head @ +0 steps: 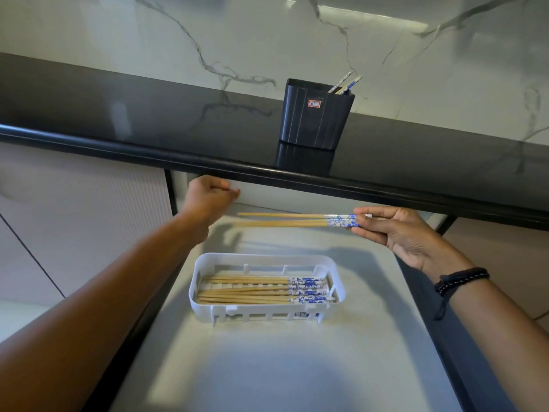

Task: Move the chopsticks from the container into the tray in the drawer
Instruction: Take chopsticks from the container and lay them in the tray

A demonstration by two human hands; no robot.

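Observation:
A dark blue container (316, 114) stands on the black countertop, with two blue-and-white chopstick tops (346, 83) sticking out of it. In the open drawer a white tray (267, 309) holds several wooden chopsticks (261, 291) lying side by side, patterned ends to the right. My right hand (398, 233) pinches the patterned ends of a pair of chopsticks (285, 220), held level above the drawer behind the tray. My left hand (209, 194) is curled into a loose fist just under the counter edge, holding nothing that I can see.
The black counter edge (267, 171) overhangs the back of the drawer. The drawer floor (282, 361) is pale grey, with dark side rails left and right. White cabinet fronts (83, 215) lie to the left. A marble wall rises behind the counter.

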